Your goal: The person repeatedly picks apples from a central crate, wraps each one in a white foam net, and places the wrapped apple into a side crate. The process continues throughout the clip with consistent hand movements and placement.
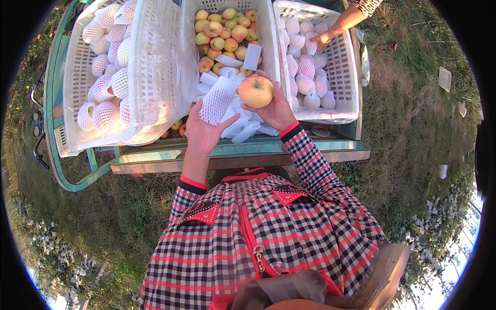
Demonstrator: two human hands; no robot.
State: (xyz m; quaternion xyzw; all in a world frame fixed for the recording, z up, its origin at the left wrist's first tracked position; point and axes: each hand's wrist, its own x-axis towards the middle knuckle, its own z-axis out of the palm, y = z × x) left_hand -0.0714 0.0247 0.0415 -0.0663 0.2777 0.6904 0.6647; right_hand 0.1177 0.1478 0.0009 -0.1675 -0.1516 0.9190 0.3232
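My right hand (279, 108) holds a yellow-red apple (255, 92), its stem end facing up. In my left hand (204, 130) is a white foam net sleeve (217, 101), held a little to the left of the apple and apart from it. Below both hands lies a heap of loose white foam sleeves (245, 126). Just beyond, bare apples (224, 33) fill the far part of the middle white plastic crate (267, 23), with a flat foam sleeve (253, 56) on top of them.
At left, a tilted, lined white crate (155, 69) holds sleeved apples (104, 85). Another crate (329, 114) at right holds more, with another person's hand (321, 38) reaching in. All stand on a green metal cart (248, 149) with a wooden edge. Coloured bands (320, 131) lie near its edge.
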